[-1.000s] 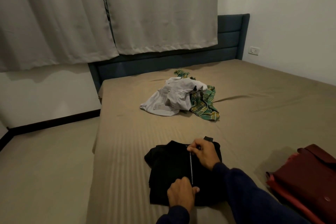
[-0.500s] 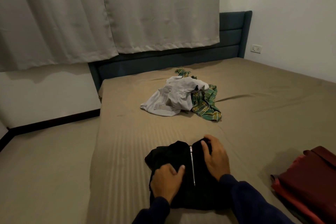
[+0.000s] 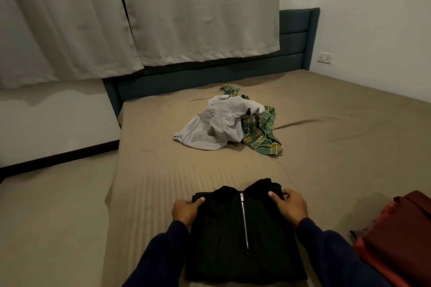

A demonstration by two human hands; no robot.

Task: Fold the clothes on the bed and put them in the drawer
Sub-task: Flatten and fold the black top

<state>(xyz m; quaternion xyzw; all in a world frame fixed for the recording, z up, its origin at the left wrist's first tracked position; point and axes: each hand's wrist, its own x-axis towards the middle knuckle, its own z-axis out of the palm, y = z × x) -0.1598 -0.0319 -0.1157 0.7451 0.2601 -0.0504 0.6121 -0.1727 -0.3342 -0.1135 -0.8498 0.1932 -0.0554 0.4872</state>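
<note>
While the black jacket (image 3: 242, 235) lies flat at the near edge of the bed (image 3: 326, 147), at 6 o'clock in the view, both hands sit at its far corners. The left hand (image 3: 185, 211) grips the corner at 11 o'clock of the garment, thumb on top and fingers curled under the cloth. The right hand (image 3: 288, 205) grips the corner at 1 o'clock the same way, by the collar. The zip runs from 12 to 6 o'clock, so the jacket's long axis points straight away from the person, midway between the hands; neither is nearer. The likely next move is a fold of the far end toward 6 o'clock, or a lift. The grey trousers (image 3: 217, 126) and green plaid shirt (image 3: 263, 133) lie heaped at 12 o'clock, well apart. No drawer is in view.
</note>
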